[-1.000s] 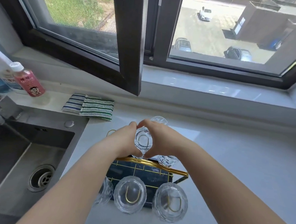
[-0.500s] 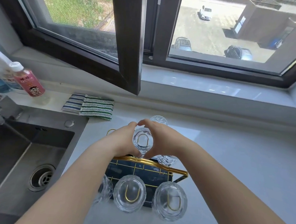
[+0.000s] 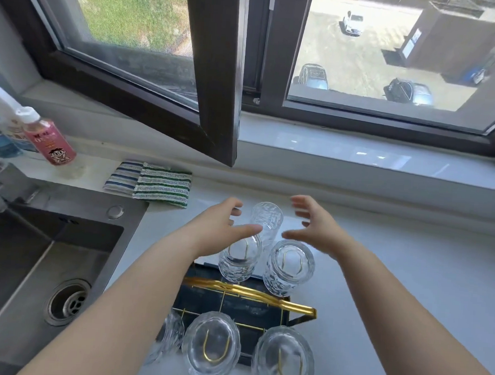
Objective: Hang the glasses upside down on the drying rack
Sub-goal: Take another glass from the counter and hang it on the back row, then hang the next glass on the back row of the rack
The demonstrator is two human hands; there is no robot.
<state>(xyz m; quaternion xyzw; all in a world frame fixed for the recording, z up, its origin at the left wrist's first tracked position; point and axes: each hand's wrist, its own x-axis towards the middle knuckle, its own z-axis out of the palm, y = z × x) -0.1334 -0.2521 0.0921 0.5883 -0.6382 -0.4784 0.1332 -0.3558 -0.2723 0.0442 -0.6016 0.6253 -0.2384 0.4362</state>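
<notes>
Seen from above, a gold wire drying rack (image 3: 251, 292) on a pale table (image 3: 408, 284) holds five clear glasses upside down. A sixth glass (image 3: 266, 222) stands beyond it (whether on a prong is unclear). The left hand (image 3: 213, 231) and right hand (image 3: 314, 230) flank it, fingers spread, holding nothing. Ribbed, likely wet glass: fragile, slippery; best gripped around its sides.

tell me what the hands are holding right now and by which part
Nothing is held. The left hand and right hand are both open, fingers spread, on either side of the far glass on the rack.
</notes>
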